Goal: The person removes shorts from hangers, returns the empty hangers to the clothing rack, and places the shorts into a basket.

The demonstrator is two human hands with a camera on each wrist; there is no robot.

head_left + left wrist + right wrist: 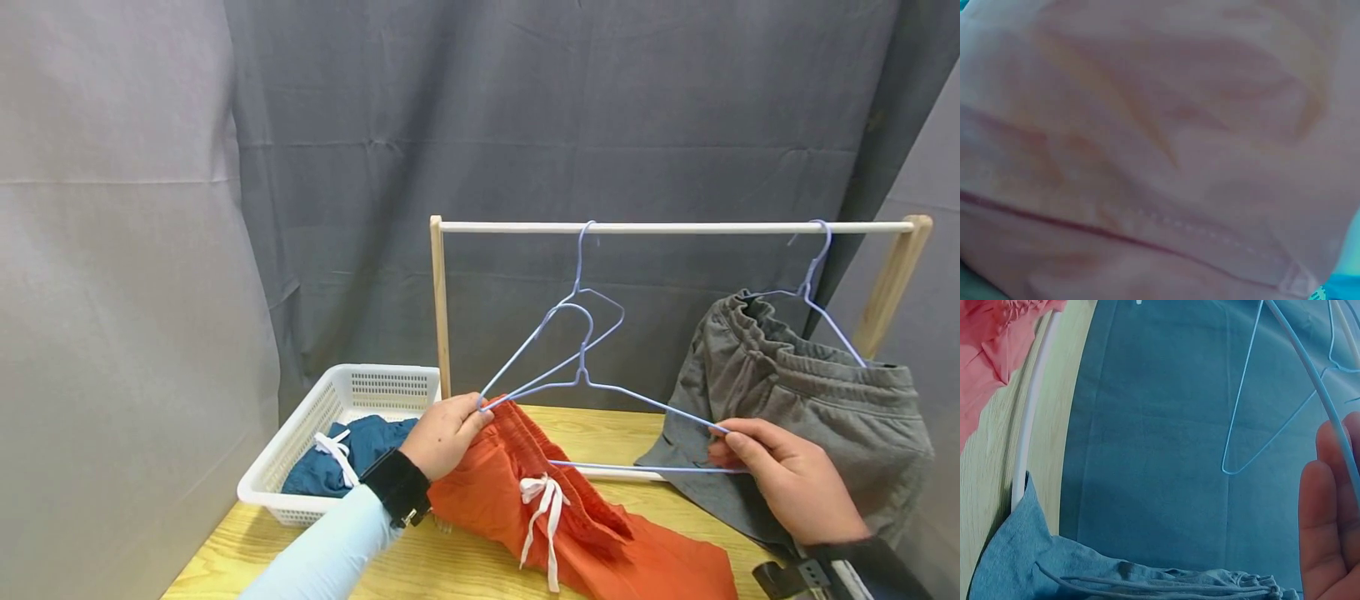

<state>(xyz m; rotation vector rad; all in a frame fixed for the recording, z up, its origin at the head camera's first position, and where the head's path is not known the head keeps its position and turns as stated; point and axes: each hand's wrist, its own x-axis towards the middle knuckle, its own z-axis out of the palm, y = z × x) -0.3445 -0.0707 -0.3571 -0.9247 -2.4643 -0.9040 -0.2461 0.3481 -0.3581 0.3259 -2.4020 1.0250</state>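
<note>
My left hand [450, 437] grips the waistband of the orange shorts [510, 500], which have a white drawstring and drape over the table. A light-blue wire hanger [652, 402] has its left end at that waistband, and its lower bar runs out of the waist opening. How far it goes in is hidden. At the hanger's right corner, my right hand [787, 479] pinches the wire between thumb and fingers. The right wrist view shows part of this hand's fingers [1329, 531] beside the wire. Blurred shorts cloth [1160, 125] fills the left wrist view.
Behind the hands stands a rack with a white rail [697, 227] and wooden posts. A bare blue hanger [579, 258] hangs mid-rail; grey shorts [840, 408] hang on another at right. At left, a white basket [262, 467] holds dark-blue clothing [375, 442] on the wooden table [217, 567].
</note>
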